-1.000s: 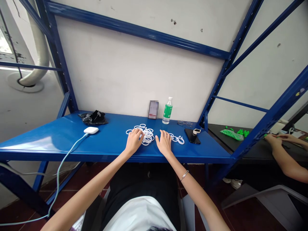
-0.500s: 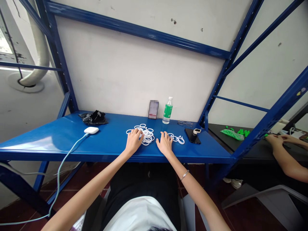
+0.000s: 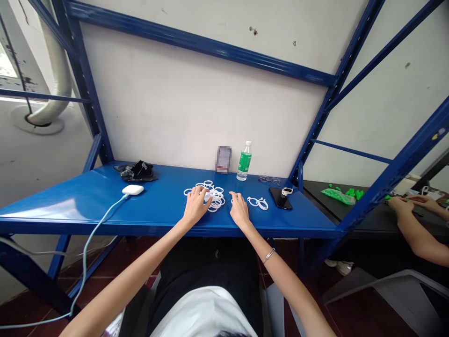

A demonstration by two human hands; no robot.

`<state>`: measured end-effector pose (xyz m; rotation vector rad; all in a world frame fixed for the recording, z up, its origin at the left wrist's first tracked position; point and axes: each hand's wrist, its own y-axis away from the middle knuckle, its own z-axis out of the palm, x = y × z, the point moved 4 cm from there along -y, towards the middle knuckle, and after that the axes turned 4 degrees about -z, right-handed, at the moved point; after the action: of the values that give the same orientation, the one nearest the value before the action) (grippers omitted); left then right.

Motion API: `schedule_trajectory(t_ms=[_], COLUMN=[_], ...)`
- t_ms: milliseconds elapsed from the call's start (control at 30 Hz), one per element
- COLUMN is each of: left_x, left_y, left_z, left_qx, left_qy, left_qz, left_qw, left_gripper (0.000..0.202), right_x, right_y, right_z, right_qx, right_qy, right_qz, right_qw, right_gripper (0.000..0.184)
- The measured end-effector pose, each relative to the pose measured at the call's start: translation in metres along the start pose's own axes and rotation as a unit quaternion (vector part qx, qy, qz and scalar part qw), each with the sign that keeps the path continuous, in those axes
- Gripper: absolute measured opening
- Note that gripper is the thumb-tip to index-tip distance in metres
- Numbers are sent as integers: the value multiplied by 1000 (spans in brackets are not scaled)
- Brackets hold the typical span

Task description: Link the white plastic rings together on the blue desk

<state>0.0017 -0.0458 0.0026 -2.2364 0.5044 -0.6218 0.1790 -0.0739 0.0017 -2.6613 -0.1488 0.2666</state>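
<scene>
A loose pile of white plastic rings (image 3: 214, 206) lies on the blue table (image 3: 164, 208) in front of me. My left hand (image 3: 196, 204) rests over the pile's near left side, fingers stretched out and touching the rings. Just right of the pile is my right hand (image 3: 240, 209), palm down with its fingers bent. A bit of a white ring (image 3: 232, 201) shows between its thumb and forefinger; the rest is hidden by the hand. Further right, apart from the hand, a few white rings (image 3: 262, 204) lie together.
At the back stand a blurred upright card-like object (image 3: 223, 160) and a green-labelled bottle (image 3: 244, 162). Eyeglasses (image 3: 269, 179) and a black phone (image 3: 280, 199) with a watch (image 3: 286, 191) lie right; a white charger (image 3: 133, 190) and black plastic bag (image 3: 136, 171) left. Another person's hands (image 3: 401, 204) work nearby.
My right hand has drawn slightly away from the small right-hand group of rings, and its fingers have bent. A ring edge now shows at its thumb side. My left hand has barely moved.
</scene>
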Motion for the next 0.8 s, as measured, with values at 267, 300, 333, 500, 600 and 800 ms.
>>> schedule_trajectory(t_ms=[267,300,333,500,600,800], left_x=[15,17,20,24,22,22], left_y=[1,2,3,4,3,4], left_z=[-8,-9,-10,-10,-9,-11], left_qx=[20,20,19,17,13,15], left_qy=[15,15,13,-4,8,26], left_qz=[129,149,169,209,211,232], left_qw=[991,988,985,978,977,972], left_gripper=[27,27,27,25,22,23], right_x=[-17,-21,-25,-32,-33,-25], right_y=[4,6,7,11,11,10], right_z=[-17,-20,-22,-27,-26,-28], right_qx=[115,123,128,134,131,191], right_qy=[-165,-175,-181,-214,-226,-259], right_qz=[-171,-208,-240,-308,-325,-263], right_qw=[964,954,945,917,909,910], right_gripper=[53,51,51,48,47,43])
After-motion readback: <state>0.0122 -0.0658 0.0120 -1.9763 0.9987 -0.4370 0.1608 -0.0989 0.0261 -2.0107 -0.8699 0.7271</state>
